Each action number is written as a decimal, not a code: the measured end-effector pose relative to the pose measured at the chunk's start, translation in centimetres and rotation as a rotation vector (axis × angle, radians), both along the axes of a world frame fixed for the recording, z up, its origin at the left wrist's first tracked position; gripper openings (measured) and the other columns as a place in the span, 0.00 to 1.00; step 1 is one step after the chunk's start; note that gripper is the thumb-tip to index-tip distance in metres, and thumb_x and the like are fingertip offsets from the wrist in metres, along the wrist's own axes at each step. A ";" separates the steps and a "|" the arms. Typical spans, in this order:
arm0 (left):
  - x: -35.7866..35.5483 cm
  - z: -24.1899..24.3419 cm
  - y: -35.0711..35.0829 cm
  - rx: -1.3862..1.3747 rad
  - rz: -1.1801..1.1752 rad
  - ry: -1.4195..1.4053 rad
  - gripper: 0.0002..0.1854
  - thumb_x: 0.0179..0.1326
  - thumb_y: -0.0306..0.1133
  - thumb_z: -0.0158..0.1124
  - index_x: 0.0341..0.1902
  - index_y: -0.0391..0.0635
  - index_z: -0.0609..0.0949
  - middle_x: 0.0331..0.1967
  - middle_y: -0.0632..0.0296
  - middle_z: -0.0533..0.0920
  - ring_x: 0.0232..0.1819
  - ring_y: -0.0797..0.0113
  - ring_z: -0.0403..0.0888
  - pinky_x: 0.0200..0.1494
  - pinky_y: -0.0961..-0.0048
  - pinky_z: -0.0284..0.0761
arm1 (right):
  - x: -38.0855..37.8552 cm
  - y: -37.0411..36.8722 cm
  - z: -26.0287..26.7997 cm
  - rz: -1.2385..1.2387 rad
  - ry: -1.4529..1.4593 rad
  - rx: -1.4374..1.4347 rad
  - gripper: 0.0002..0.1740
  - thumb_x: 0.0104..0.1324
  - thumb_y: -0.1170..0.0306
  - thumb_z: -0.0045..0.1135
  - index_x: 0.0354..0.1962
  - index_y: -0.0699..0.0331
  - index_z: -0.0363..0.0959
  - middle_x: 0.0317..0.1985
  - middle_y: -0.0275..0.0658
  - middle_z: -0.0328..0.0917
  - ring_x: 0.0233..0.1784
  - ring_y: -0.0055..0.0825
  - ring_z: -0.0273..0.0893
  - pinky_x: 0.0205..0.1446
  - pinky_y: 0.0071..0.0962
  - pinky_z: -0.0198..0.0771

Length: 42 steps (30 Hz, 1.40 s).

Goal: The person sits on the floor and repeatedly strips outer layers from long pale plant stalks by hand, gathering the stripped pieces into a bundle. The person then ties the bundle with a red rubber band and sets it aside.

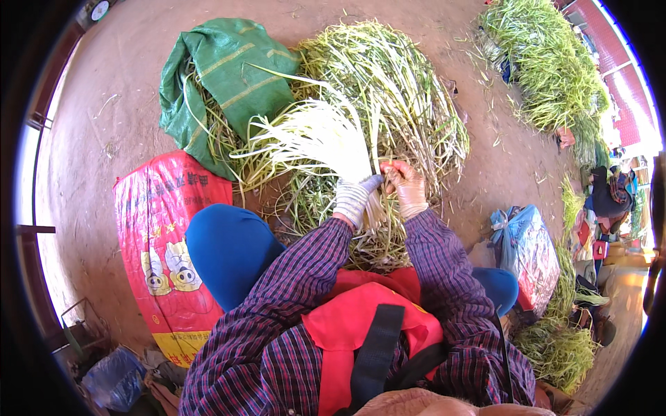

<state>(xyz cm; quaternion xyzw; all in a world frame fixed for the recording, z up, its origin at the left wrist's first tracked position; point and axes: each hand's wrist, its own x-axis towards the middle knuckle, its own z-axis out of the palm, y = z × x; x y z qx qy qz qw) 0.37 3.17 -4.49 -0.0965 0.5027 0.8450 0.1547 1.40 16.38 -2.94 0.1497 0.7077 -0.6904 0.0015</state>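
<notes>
My left hand [356, 197], in a striped knit glove, is closed around a bunch of long, pale, chive-like stalks [333, 140]. Their white ends fan out up and to the left, and the other ends hang below my wrist. My right hand [404, 187], in a thin translucent glove with orange fingertips, is almost touching the left thumb. Its fingers pinch at the base of a single greenish stalk [374, 125]; the fingertips partly hide the grip. Just beyond both hands lies a large heap of green and yellowish stalks [374, 67] on the ground.
A green woven sack [234, 67] partly covers stalks at upper left. A red printed sack [166, 234] lies by my left knee [234, 249]. At right stand a tied plastic bag [525, 249] and another long heap of stalks [551, 67]. Another person [609, 195] is at the far right.
</notes>
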 end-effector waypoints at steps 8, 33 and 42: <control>-1.5 2.9 -2.1 0.161 0.200 -0.129 0.20 0.45 0.20 0.72 0.44 0.40 0.77 0.32 0.61 0.80 0.31 0.66 0.77 0.37 0.71 0.75 | 4.1 2.4 -0.1 0.163 -0.048 -0.269 0.12 0.67 0.61 0.54 0.36 0.61 0.74 0.23 0.30 0.75 0.20 0.16 0.69 0.22 0.15 0.65; -2.4 6.8 -8.6 0.475 0.329 0.100 0.16 0.50 0.18 0.66 0.41 0.42 0.73 0.32 0.57 0.79 0.31 0.62 0.81 0.35 0.68 0.81 | 12.2 19.6 -17.8 1.146 -1.000 1.438 0.19 0.61 0.54 0.54 0.47 0.52 0.77 0.42 0.43 0.80 0.46 0.35 0.79 0.51 0.33 0.73; 0.6 2.0 -3.5 0.224 0.035 -0.151 0.16 0.49 0.21 0.69 0.42 0.41 0.77 0.30 0.61 0.79 0.30 0.65 0.79 0.35 0.69 0.78 | 4.5 3.7 0.1 0.381 -0.222 0.463 0.35 0.63 0.36 0.43 0.48 0.57 0.74 0.43 0.38 0.79 0.24 0.24 0.76 0.34 0.25 0.73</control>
